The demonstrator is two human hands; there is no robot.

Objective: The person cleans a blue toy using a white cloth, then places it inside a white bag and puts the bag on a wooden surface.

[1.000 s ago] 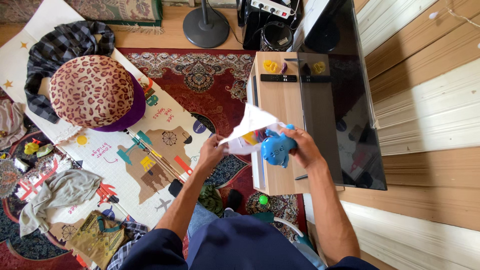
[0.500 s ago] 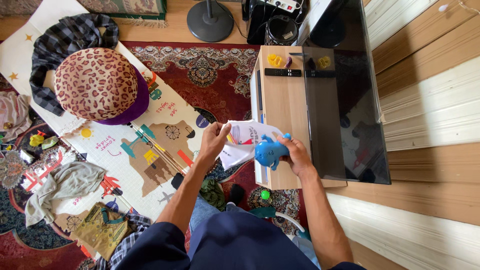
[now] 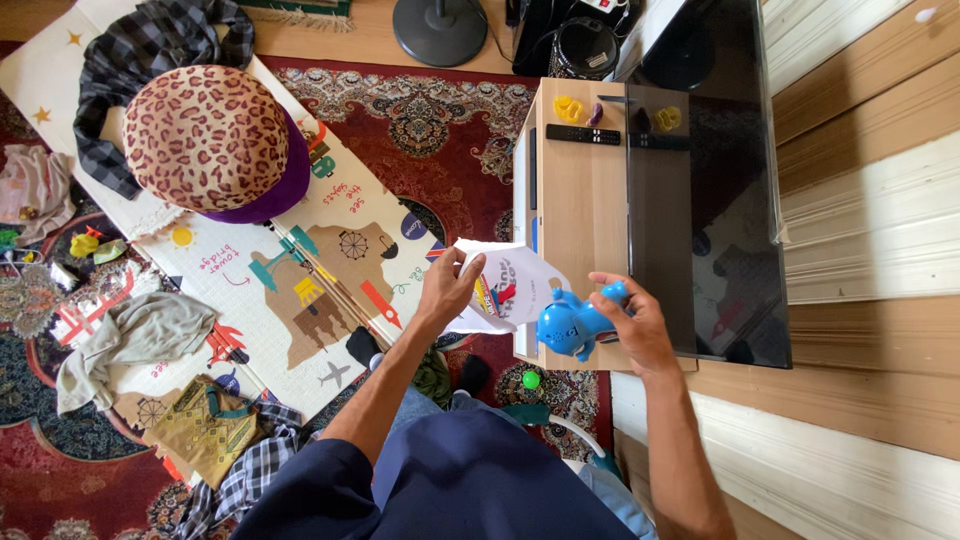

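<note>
While you stand over the near end of the wooden cabinet [image 3: 575, 200], a lot crowds around it: a black screen [image 3: 705, 190] runs along its right edge, and a black remote [image 3: 596, 135], two yellow plastic pieces [image 3: 568, 108] and a small purple thing [image 3: 596, 113] lie at its far end. Left of the cabinet a patterned red rug [image 3: 420, 130] carries a printed play mat [image 3: 290, 270], with a leopard-print cushion [image 3: 205, 135] on the mat's far part and loose clothes [image 3: 130, 340] scattered at its near left corner. A small green ball [image 3: 531, 380] sits on the rug just below the cabinet's near end.

Your right hand [image 3: 632, 325] is wrapped around the blue toy animal [image 3: 568, 325], fingers curled over its back, holding it above the cabinet's near left corner. Your left hand [image 3: 448, 290] pinches the white printed paper [image 3: 510, 285] between thumb and fingers at its left edge. The paper hangs just beside the toy, its right edge close to the toy's head; I cannot tell whether they touch
</note>
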